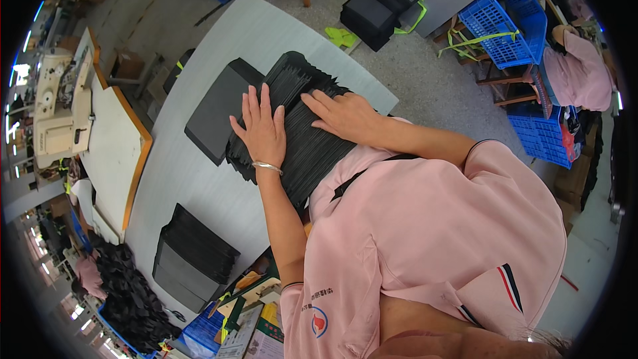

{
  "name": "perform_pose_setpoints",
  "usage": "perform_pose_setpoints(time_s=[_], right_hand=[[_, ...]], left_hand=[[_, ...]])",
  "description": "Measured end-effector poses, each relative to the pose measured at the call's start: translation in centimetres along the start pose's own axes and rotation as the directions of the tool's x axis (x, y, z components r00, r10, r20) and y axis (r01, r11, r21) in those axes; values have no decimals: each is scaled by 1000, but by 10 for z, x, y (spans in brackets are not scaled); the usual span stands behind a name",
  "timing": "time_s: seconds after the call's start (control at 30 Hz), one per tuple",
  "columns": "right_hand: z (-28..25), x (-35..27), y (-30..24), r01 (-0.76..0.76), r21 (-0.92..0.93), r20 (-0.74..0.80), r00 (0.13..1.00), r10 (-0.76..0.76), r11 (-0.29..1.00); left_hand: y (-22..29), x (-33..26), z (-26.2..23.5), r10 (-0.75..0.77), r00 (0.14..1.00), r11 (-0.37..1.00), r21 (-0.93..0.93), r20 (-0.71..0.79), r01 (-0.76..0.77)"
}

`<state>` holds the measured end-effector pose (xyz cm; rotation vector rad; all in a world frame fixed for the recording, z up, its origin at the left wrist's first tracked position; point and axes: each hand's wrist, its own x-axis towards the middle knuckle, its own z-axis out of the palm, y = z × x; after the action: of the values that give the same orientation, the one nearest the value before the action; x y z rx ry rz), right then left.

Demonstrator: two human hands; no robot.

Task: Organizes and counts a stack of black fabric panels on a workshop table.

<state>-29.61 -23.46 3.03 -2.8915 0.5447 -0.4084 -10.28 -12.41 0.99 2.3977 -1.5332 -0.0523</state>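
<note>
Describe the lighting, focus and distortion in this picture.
In the head view, fisheye distortion bows the edges of the pale grey table; there too, the bare left hand and bare right hand on the thin stacked black sheets look sharp; the same head view shows glare from bright white lights at the far left.

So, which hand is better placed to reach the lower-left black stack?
Probably the left hand: it rests on the big pile, nearer that stack; the right hand lies farther away.

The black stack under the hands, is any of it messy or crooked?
Yes, a little: the black stack has a jagged edge beside the left hand, where pieces stick out unevenly instead of lining up. I can't see damage.
</note>
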Motion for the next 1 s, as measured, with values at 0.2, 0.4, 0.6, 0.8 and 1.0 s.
perform_pose_setpoints(time_s=[0.2, 0.4, 0.6, 0.8, 1.0], right_hand=[[-4, 14, -2, -87, 29, 109, 991, 83, 996], [6, 9, -1, -42, -25, 57, 997, 44, 999], [2, 14, 2, -14, 34, -2, 1000, 14, 999], [9, 15, 7, -2, 85, -33, 999, 5, 996], [10, 11, 0, -6, -58, -58, 998, 2, 998]], left_hand=[[2, 0, 0, -2, 1000, 1000, 8, 14, 2], [2, 0, -2, -11, 1000, 1000, -2, 8, 11], [1, 0, -2, -6, 1000, 1000, -9, 8, 6], [2, -2, -3, -5, 1000, 1000, -17, 6, 5], [2, 0, -3, 2, 1000, 999, -38, 3, -2]])
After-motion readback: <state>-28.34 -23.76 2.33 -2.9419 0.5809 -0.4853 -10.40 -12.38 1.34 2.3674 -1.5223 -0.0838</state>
